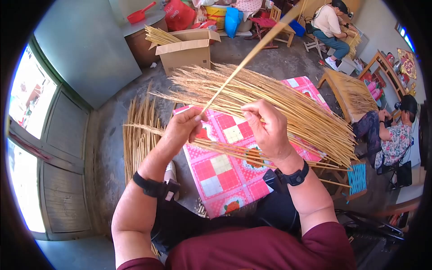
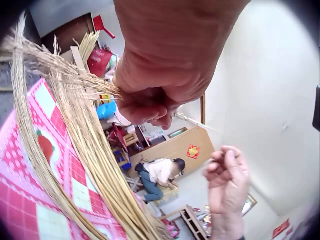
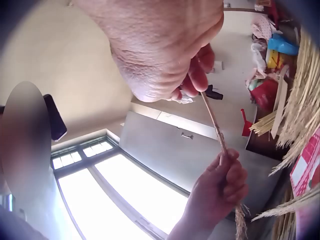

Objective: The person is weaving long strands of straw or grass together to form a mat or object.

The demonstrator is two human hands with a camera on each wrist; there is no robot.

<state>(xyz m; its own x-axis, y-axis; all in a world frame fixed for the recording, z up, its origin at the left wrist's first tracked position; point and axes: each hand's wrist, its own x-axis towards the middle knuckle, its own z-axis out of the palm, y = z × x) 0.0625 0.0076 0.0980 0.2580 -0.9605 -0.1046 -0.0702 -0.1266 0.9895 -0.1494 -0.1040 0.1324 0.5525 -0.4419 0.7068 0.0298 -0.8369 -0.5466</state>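
My left hand grips a dry plumed stalk near its feathery head. That head sticks out to the left of the fist, while the bare stem slants up to the right, close to the head camera. My right hand is raised on the right with fingers curled and thumb against the index finger. In the left wrist view the right hand appears apart from the stem, with nothing visible in its fingers. Below both hands, a large bundle of plumed stalks lies across a pink patterned tablecloth.
More stalks lie on the floor at left. A cardboard box with stalks stands beyond the table. Two other people sit at right, one far, one nearer. Blue cord wraps a stool at the table's right.
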